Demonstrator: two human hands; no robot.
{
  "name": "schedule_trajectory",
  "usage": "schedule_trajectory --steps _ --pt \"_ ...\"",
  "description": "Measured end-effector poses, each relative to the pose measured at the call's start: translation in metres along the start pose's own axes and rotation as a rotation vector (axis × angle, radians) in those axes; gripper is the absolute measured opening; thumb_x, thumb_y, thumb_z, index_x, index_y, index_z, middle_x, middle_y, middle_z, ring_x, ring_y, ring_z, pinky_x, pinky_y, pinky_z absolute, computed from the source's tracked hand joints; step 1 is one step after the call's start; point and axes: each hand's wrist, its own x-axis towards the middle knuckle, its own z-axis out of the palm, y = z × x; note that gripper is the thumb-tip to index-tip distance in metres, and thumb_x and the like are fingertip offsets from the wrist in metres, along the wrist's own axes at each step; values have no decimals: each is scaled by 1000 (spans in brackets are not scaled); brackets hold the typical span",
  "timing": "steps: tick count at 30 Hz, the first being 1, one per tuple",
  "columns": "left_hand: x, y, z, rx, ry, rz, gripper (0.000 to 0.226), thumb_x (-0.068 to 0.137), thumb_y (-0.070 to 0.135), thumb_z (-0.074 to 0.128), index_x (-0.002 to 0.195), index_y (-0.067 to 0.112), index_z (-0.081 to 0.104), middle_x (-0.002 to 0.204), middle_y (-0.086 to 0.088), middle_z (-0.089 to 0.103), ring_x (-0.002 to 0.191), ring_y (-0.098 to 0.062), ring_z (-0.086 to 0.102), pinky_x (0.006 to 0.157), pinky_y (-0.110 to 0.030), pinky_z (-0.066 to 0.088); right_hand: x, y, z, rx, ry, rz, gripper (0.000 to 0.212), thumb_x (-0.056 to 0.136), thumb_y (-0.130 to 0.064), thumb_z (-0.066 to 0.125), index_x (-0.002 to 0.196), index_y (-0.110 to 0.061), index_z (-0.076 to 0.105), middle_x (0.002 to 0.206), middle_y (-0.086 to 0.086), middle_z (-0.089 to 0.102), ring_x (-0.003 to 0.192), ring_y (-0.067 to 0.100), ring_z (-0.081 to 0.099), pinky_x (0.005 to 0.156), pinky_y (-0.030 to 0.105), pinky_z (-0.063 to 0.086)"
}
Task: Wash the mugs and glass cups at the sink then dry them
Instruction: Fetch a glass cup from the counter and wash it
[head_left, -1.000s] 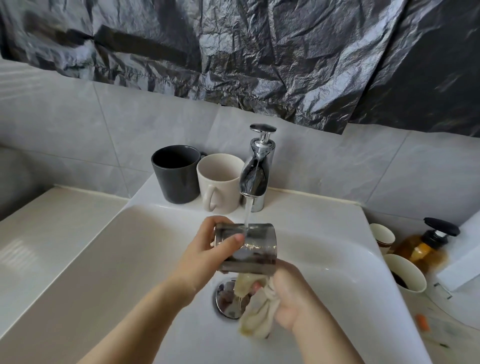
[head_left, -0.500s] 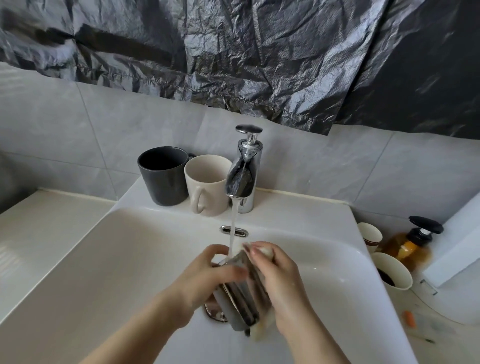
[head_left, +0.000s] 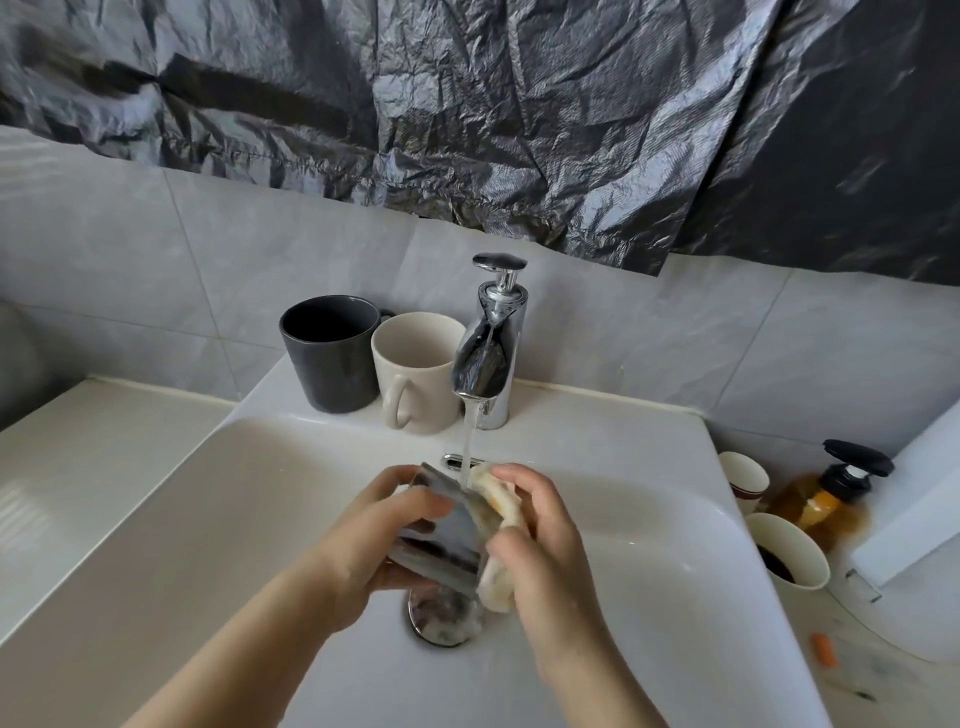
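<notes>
Over the white sink (head_left: 218, 499) the left hand (head_left: 379, 540) grips a smoky glass cup (head_left: 441, 535), tilted with its mouth toward the far left, fingers wrapped around its left side and thumb across the near wall. The right hand (head_left: 540, 535) is closed on a pale sponge (head_left: 498, 514), pressing it against the right side of the cup. Water (head_left: 467, 441) runs from the chrome tap (head_left: 491, 358) onto the cup and sponge, directly above the drain (head_left: 441, 616). On the far ledge left of the tap stand a dark mug (head_left: 332, 353) and a cream mug (head_left: 418, 374), upright and touching. To the right of the sink sit two paper cups (head_left: 789, 551), one near and one farther, and an amber pump bottle (head_left: 826, 499). Crumpled black plastic (head_left: 467, 104) hangs on the tiled wall behind
</notes>
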Motion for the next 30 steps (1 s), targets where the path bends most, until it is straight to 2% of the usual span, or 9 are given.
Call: schedule_trajectory --steps 4,7,9,13,16,20,24,27,30 --pt "-8 5 5 104 17 70 59 46 25 69 104 25 58 92 -19 67 72 -35 70 80 -52 57 0 7 6 -106 114 -79 5 88 -27 58 85 -31 58 73 -18 65 63 0 57 64 20 44" --pt "-12 8 10 153 -4 124 48 51 25 66 99 29 59 99 -18 65 73 -33 70 76 -44 59 6 13 5 -260 191 -142 34 95 -13 46 88 -46 52 87 -30 63 88 -13 56 76 5 41" --pt "-9 6 11 110 31 128 48 53 25 65 101 25 57 94 -20 65 66 -33 70 68 -40 59 5 12 12 -325 136 -163 27 95 -24 46 92 -51 50 97 -32 58 101 -14 52 87 7 39" --pt "-6 6 5 21 64 108 47 52 23 64 99 21 59 77 -15 65 64 -29 67 71 -47 59 -2 23 29 -611 133 -394 46 85 -48 35 120 -31 59 124 -17 56 121 -1 40 102 21 34" --pt "-14 12 4 33 -84 166 51 40 24 72 90 28 66 92 -19 60 71 -32 66 70 -42 58 4 12 25 -187 262 -152 36 83 -45 39 98 -35 70 110 -14 67 107 6 58 97 32 45" --pt "-16 9 9 33 -80 236 52 35 28 71 85 41 68 104 -18 59 76 -28 68 68 -36 56 6 -1 4 630 10 423 34 96 -39 38 96 -21 67 78 10 73 68 28 66 60 31 47" --pt "-13 -4 25 -37 64 264 61 41 29 72 100 31 59 93 -18 59 65 -22 64 57 -31 53 1 1 15 570 80 273 19 92 -30 53 98 -39 69 120 4 65 110 23 61 87 32 51" --pt "-10 0 20 -74 79 185 55 47 27 71 101 21 59 88 -26 59 62 -28 62 58 -36 55 2 15 22 106 105 40 48 98 -13 43 113 -58 36 143 -20 24 134 -9 19 101 -1 20" --pt "-14 11 10 36 -40 178 57 35 32 70 93 26 67 87 -26 63 65 -30 64 61 -39 57 8 14 16 263 133 89 35 94 -26 52 118 -51 46 137 -12 48 126 2 45 111 27 34"
